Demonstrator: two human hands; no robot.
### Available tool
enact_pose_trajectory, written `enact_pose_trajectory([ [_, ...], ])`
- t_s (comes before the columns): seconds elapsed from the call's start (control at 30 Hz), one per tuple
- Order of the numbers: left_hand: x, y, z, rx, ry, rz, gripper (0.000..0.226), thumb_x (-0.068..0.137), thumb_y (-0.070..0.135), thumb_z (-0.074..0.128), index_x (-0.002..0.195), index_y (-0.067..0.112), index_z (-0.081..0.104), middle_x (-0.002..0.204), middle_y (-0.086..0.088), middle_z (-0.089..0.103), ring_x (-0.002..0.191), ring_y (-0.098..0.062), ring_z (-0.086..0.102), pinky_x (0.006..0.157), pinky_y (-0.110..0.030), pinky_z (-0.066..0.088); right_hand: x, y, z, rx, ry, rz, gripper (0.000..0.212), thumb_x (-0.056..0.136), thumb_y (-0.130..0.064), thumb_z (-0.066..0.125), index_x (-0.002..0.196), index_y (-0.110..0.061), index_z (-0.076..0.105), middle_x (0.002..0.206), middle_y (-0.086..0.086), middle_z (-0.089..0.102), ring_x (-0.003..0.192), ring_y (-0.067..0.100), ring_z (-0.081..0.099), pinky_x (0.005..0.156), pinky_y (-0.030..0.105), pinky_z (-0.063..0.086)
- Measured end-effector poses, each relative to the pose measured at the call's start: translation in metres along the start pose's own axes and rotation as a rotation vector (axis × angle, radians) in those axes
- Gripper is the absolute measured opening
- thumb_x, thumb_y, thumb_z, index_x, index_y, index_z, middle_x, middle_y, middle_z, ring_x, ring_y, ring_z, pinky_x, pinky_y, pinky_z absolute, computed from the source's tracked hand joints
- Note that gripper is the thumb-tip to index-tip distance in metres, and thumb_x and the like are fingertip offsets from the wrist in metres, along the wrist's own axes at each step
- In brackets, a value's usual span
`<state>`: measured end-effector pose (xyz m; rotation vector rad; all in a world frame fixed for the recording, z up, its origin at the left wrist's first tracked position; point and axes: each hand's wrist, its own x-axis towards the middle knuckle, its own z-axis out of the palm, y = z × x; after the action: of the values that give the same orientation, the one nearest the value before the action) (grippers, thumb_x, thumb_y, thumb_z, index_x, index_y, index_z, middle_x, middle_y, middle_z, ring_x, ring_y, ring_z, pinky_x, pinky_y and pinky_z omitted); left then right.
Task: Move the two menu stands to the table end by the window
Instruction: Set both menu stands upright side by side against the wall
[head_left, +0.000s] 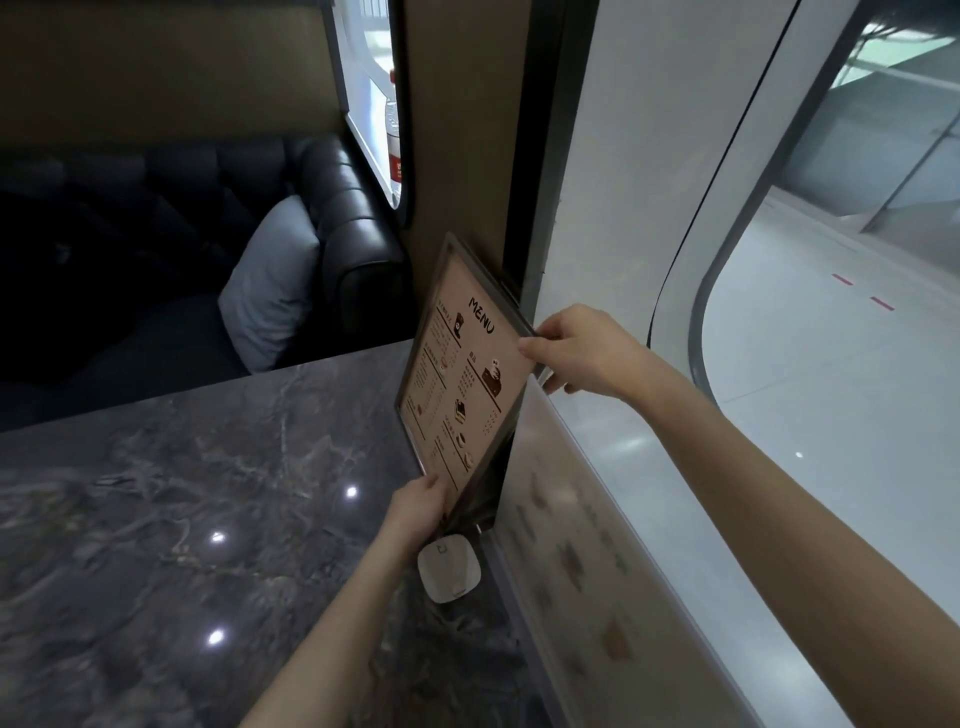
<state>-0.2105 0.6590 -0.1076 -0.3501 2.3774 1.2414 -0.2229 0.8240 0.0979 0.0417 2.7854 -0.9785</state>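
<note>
A beige menu stand (462, 364) with the word MENU on it stands tilted at the table end by the window, its base near the wall. My left hand (421, 506) grips its lower corner. My right hand (571, 351) pinches its upper right edge. A second menu stand (576, 561) in clear acrylic, blurred, leans along the window ledge just to the right and nearer to me. Neither hand touches it.
The dark marble table (182, 519) reflects ceiling lights. A small white square device (449, 569) lies by the menu's base. Beyond the table are a black leather sofa (353, 223) with a grey cushion (272, 280) and a large window (831, 312) to the right.
</note>
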Motion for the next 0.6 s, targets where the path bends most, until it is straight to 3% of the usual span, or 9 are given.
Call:
enact_pose_trajectory([
  [0.07, -0.017, -0.002, 0.004, 0.230, -0.012, 0.141, 0.037, 0.094, 0.032, 0.034, 0.097, 0.007, 0.061, 0.110, -0.013, 0.066, 0.093, -0.028, 0.060, 0.081, -0.036, 0.050, -0.010, 0.000, -0.003, -0.063, 0.020, -0.009, 0.030, 0.092, -0.027, 0.048, 0.097, -0.003, 0.065, 0.093, 0.010, 0.071, 0.073, 0.020, 0.069, 0.059, 0.024, 0.051],
  [0.17, -0.040, -0.009, 0.015, 0.420, 0.069, 0.298, 0.038, 0.094, 0.032, 0.036, 0.106, 0.008, 0.062, 0.110, -0.008, 0.062, 0.094, -0.022, 0.058, 0.076, -0.032, 0.049, -0.031, 0.000, -0.009, -0.084, 0.054, -0.036, 0.031, 0.091, -0.028, 0.049, 0.095, -0.003, 0.066, 0.088, 0.011, 0.072, 0.072, 0.020, 0.069, 0.061, 0.026, 0.052],
  [0.23, -0.056, -0.017, 0.028, 0.473, 0.175, 0.409, 0.038, 0.093, 0.031, 0.039, 0.118, 0.010, 0.057, 0.121, -0.008, 0.056, 0.108, -0.021, 0.053, 0.086, -0.033, 0.047, -0.046, 0.000, -0.010, -0.077, 0.053, -0.061, 0.031, 0.091, -0.029, 0.049, 0.097, -0.003, 0.064, 0.088, 0.011, 0.071, 0.073, 0.021, 0.069, 0.064, 0.028, 0.052],
  [0.3, -0.074, -0.025, 0.043, 0.525, 0.237, 0.517, 0.046, 0.093, 0.032, 0.037, 0.133, 0.011, 0.045, 0.142, -0.008, 0.044, 0.129, -0.023, 0.041, 0.107, -0.035, 0.038, -0.063, -0.001, -0.007, -0.047, 0.049, -0.101, 0.031, 0.093, -0.029, 0.046, 0.102, -0.004, 0.061, 0.092, 0.011, 0.070, 0.077, 0.022, 0.068, 0.067, 0.029, 0.052],
  [0.37, -0.086, -0.028, 0.055, 0.599, 0.207, 0.536, 0.056, 0.095, 0.033, 0.032, 0.146, 0.012, 0.024, 0.158, -0.009, 0.017, 0.145, -0.023, 0.016, 0.118, -0.037, 0.014, -0.079, -0.003, -0.005, 0.005, 0.072, -0.146, 0.031, 0.095, -0.027, 0.040, 0.109, -0.005, 0.058, 0.103, 0.012, 0.067, 0.088, 0.023, 0.064, 0.071, 0.029, 0.051],
  [0.43, -0.095, -0.031, 0.066, 0.665, 0.137, 0.517, 0.061, 0.096, 0.034, 0.028, 0.149, 0.013, 0.007, 0.160, -0.007, -0.003, 0.147, -0.021, -0.003, 0.118, -0.037, 0.002, -0.092, -0.004, -0.002, 0.026, 0.112, -0.181, 0.034, 0.096, -0.029, 0.037, 0.115, -0.007, 0.055, 0.115, 0.013, 0.062, 0.097, 0.021, 0.058, 0.074, 0.029, 0.045],
  [0.6, -0.110, -0.049, 0.088, 0.784, -0.010, 0.498, 0.063, 0.098, 0.035, 0.022, 0.148, 0.009, -0.005, 0.159, -0.007, -0.012, 0.146, -0.021, -0.010, 0.118, -0.037, 0.002, -0.115, 0.009, 0.009, 0.003, 0.102, -0.184, 0.042, 0.095, -0.037, 0.034, 0.114, -0.008, 0.058, 0.118, 0.011, 0.061, 0.093, 0.018, 0.052, 0.068, 0.026, 0.039],
])
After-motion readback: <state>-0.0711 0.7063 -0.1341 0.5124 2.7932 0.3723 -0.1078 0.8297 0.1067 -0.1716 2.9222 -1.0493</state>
